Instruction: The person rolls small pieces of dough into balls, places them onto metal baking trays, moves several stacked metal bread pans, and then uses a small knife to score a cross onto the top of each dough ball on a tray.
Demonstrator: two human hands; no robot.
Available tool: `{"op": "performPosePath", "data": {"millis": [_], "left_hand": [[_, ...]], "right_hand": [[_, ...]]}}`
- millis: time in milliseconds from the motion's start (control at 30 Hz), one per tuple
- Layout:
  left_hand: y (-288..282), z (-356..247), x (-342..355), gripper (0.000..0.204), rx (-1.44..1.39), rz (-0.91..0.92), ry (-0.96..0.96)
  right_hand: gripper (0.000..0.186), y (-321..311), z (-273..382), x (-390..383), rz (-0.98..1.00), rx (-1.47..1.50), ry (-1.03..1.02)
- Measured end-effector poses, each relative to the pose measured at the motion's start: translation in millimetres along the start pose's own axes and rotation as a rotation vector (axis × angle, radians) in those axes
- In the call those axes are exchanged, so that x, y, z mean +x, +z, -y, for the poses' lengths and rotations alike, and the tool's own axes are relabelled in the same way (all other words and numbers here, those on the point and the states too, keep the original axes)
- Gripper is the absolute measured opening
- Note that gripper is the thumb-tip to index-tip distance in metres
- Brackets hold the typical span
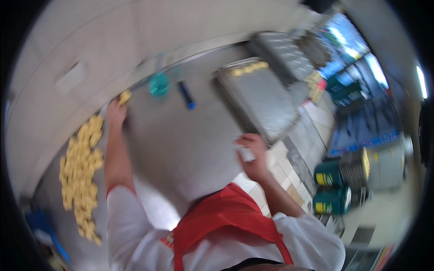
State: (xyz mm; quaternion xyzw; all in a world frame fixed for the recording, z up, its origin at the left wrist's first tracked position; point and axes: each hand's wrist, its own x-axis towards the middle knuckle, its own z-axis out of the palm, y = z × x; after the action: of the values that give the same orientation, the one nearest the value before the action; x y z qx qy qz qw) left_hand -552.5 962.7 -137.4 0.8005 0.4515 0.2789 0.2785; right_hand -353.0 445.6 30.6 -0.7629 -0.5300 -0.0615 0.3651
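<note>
My left hand [116, 115] reaches to the back left of the steel table, its fingers closed around a yellow dough piece [125, 96]; motion blurs the fingertips. Beside that forearm lies a large cluster of small yellow dough pieces [81, 167], close together along the table's left side. My right hand [255, 158] is raised over the table's right edge, curled around a small white object [247, 154] whose kind is too blurred to tell. Just beyond it stands a stack of metal baking trays [266, 101], the top one bearing a short row of dough pieces [249, 68] at its far end.
On the steel table [181, 144] lie a green round container [158, 84] and a dark-handled tool with a blue end [186, 95]. A grey perforated tray or rack [282, 54] leans at the back. Green tins [332, 200] stand at right, past the tiled floor [282, 167].
</note>
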Motion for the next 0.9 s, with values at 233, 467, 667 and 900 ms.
{"op": "performPosePath", "data": {"millis": [233,467,667,900], "left_hand": [[-23,-194,-266,0.047,-0.344,0.566,0.091],[-98,-6,-475,0.042,0.232,0.323,-0.119],[-34,-45,-388,0.035,0.351,0.042,0.124],[-76,51,-428,0.036,0.316,-0.023,0.147]], "right_hand": [[0.038,114,53,-28,0.435,0.909,0.710],[0.022,107,-34,-133,0.364,0.058,-0.112],[0.019,201,29,-97,0.526,0.040,-0.459],[0.036,197,-52,-79,0.397,-0.044,-0.376]]}}
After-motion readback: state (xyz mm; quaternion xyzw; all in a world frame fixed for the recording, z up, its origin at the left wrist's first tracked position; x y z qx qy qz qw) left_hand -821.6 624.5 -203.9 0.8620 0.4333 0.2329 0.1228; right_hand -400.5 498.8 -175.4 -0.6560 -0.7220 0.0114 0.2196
